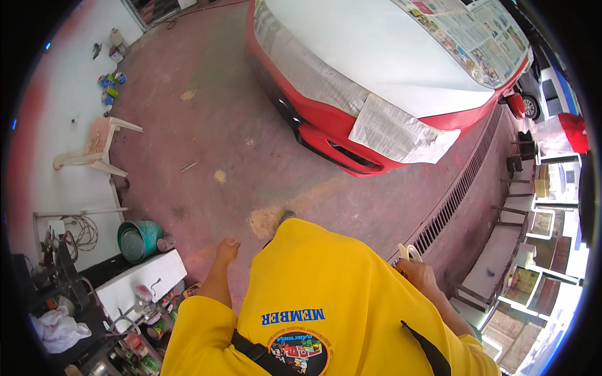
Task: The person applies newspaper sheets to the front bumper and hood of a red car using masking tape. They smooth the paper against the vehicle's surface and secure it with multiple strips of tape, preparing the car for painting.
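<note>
Masking tape roll sits gripped in right hand at the hip, left hand loosely curled and empty, red car with newspaper masking well ahead; best keep the roll's free end ready and press strips flat along paper edges.

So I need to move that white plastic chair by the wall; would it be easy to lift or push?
The white plastic chair is probably light, being thin moulded plastic. Its splayed legs suggest it would slide rather than tip, though the rough floor may snag.
</note>
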